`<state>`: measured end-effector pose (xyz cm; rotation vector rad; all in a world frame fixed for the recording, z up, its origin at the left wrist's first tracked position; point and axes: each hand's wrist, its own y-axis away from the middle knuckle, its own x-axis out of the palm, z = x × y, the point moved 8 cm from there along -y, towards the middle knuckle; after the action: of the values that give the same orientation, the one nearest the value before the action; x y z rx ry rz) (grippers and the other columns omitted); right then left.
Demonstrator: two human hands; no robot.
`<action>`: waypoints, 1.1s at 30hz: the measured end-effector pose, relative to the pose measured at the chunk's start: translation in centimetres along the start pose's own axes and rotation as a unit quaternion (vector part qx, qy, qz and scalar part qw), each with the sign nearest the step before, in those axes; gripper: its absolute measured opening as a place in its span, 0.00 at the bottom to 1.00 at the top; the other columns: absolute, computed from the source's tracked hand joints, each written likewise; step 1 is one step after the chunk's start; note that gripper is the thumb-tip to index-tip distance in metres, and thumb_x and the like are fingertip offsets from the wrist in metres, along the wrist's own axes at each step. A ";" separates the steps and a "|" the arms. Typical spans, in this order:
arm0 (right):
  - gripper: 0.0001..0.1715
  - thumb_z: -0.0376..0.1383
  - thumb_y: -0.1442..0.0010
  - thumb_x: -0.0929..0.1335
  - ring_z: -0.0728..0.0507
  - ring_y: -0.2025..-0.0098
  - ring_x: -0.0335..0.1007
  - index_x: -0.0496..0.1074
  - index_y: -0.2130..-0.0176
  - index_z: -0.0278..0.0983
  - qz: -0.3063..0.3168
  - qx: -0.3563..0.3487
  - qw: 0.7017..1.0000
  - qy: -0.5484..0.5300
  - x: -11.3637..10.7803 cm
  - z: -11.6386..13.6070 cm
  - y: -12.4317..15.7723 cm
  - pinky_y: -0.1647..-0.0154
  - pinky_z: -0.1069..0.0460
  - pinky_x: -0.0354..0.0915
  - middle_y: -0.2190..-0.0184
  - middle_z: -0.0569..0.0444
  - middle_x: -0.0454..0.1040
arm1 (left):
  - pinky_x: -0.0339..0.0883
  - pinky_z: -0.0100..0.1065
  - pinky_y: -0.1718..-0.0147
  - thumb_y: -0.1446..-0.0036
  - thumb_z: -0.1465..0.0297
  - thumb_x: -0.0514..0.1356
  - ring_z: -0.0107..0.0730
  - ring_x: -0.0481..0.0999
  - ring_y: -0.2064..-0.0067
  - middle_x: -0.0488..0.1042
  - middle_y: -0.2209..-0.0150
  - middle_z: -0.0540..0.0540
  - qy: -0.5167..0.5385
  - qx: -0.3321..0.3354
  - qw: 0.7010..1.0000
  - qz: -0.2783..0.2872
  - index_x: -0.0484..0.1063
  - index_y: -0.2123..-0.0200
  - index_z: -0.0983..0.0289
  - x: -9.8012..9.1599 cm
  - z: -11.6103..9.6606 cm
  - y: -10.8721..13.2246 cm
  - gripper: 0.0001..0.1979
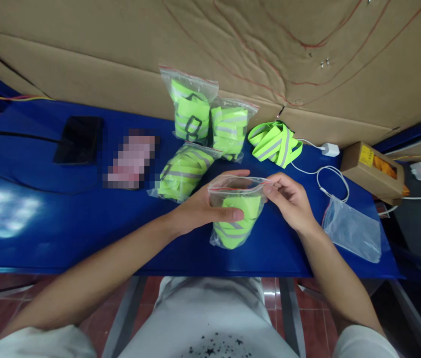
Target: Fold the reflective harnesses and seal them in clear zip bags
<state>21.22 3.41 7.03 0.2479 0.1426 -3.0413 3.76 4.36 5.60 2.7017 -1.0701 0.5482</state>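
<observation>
Handling the zip bag (pixel 228 233) by its gaping mouth, neon strap (pixel 251 206) inside, seemed the step in hand; sealing called for pressing the lips together. Over the tabletop (pixel 83 219), the left hand (pixel 210 211) cupped the bag in its grip; the right hand (pixel 294 201) pinched its rim. Its mouth pointed up and forward, the long axis following.

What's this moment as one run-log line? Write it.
left grip: around resealable bag with reflective strap; right grip: pinching bag's right rim; bag mouth: open; beyond: three filled bags, loose strap bundle
</observation>
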 end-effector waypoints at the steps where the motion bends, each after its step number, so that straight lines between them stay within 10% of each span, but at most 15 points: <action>1: 0.10 0.44 0.35 0.74 0.50 0.71 0.68 0.77 0.61 0.40 -0.010 0.004 1.000 -0.003 -0.1 -0.2 -0.1 0.69 0.54 0.66 0.72 0.58 0.74 | 0.68 0.45 0.41 0.54 0.64 0.78 0.54 0.70 0.34 0.72 0.35 0.61 -0.011 -0.014 1.000 0.004 0.69 0.35 0.58 0.0 0.3 -0.1 0.43; 7: 0.16 0.51 0.35 0.73 0.48 0.67 0.71 0.74 0.60 0.42 -0.058 0.029 0.998 -0.026 -0.5 -1.4 -0.4 0.65 0.52 0.72 0.63 0.55 0.77 | 0.70 0.47 0.42 0.53 0.68 0.77 0.51 0.76 0.40 0.78 0.41 0.62 -0.050 -0.076 0.996 0.005 0.70 0.36 0.63 -0.4 2.0 -0.7 0.40; 13: 0.38 0.48 0.44 0.79 0.40 0.43 0.73 0.66 0.40 0.48 0.137 0.062 0.987 -0.062 3.7 -2.5 0.7 0.47 0.48 0.74 0.43 0.51 0.74 | 0.73 0.45 0.43 0.54 0.66 0.77 0.48 0.79 0.43 0.81 0.45 0.59 -0.070 0.017 0.989 -0.130 0.77 0.44 0.63 -2.9 0.6 -0.8 0.33; 16: 0.31 0.46 0.44 0.79 0.42 0.51 0.76 0.70 0.46 0.45 0.100 0.094 0.988 -0.072 4.0 -3.6 0.8 0.50 0.48 0.74 0.52 0.53 0.77 | 0.74 0.46 0.44 0.53 0.62 0.77 0.48 0.80 0.45 0.81 0.46 0.59 -0.079 0.022 0.984 -0.161 0.77 0.43 0.62 -3.6 0.4 -0.6 0.33; 24: 0.33 0.48 0.49 0.81 0.44 0.60 0.74 0.67 0.52 0.43 0.061 0.099 0.993 -0.002 2.7 -4.2 0.3 0.63 0.51 0.71 0.57 0.54 0.76 | 0.70 0.43 0.41 0.40 0.50 0.66 0.47 0.77 0.41 0.79 0.44 0.58 -0.121 0.039 0.991 -0.050 0.77 0.44 0.61 -0.7 0.5 -0.4 0.27; 29: 0.49 0.49 0.47 0.80 0.38 0.45 0.73 0.63 0.34 0.44 0.188 0.025 0.978 0.088 2.8 -1.4 0.7 0.43 0.43 0.71 0.41 0.47 0.73 | 0.67 0.39 0.39 0.42 0.55 0.70 0.46 0.75 0.40 0.79 0.43 0.59 -0.144 0.103 0.964 -0.197 0.79 0.47 0.63 -2.6 -1.5 0.4 0.24; 33: 0.23 0.52 0.36 0.73 0.41 0.52 0.77 0.76 0.47 0.43 0.017 -0.008 0.998 0.058 -0.4 -0.1 0.0 0.50 0.47 0.73 0.51 0.51 0.80 | 0.69 0.38 0.44 0.39 0.55 0.67 0.45 0.79 0.45 0.82 0.50 0.59 -0.133 0.057 0.979 -0.143 0.82 0.52 0.64 -1.8 -1.3 0.3 0.20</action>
<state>21.64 3.47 6.98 0.4227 0.1692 -2.9913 1.99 5.69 6.07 3.0208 -0.6967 0.2086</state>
